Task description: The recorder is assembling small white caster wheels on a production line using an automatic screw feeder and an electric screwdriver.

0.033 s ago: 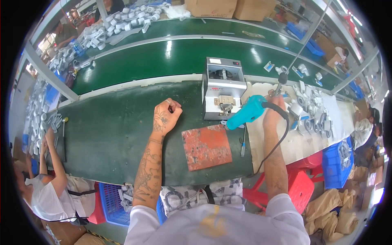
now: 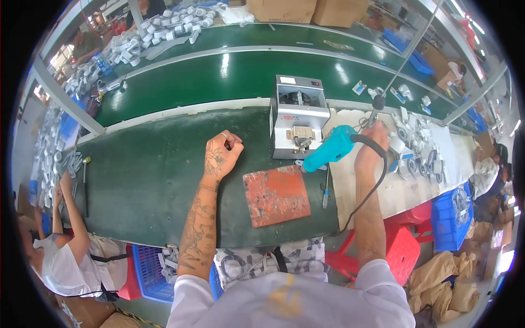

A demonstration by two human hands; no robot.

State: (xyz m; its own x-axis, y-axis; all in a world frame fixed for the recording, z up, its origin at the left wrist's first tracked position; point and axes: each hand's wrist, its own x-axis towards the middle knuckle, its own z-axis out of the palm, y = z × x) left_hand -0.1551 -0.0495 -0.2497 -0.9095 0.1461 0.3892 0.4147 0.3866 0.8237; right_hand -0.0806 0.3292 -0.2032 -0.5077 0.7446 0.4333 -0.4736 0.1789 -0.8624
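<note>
- Where the lens rim darkens at far left, a co-worker (image 2: 68, 265) in a white top is partly cut off, arms reaching toward a heap of pale plastic parts (image 2: 49, 164) whose single shapes run together.
- Below the bench, a blue slatted crate (image 2: 150, 273) shows only in part, its right side lost behind my arm and sleeve.
- My left hand (image 2: 223, 153), ringed on one finger, is curled into a loose fist above the dark green mat (image 2: 147, 175); the folded fingers conceal the palm, so I cannot tell whether it has hold of anything.
- Near that fist, a red slab (image 2: 276, 197), roughly square, scuffed and blotched grey, lies flat on the mat.
- Behind the slab stands a boxy grey metal machine (image 2: 299, 115), open-topped, its inner mechanism dark.
- A slim blue-handled screwdriver (image 2: 325, 199) lies beside the slab.
- A smooth teal power driver (image 2: 331, 148) slants across the machine's lower right corner, its bit hard to make out.
- My right hand (image 2: 378, 135) is beyond the driver, crossed by a black cable (image 2: 378, 183); its fingertips are obscured, their grip and opening impossible to tell.
- Beside it, white ring-shaped and tubular pieces (image 2: 416, 139) crowd a cream sheet (image 2: 399, 191).
</note>
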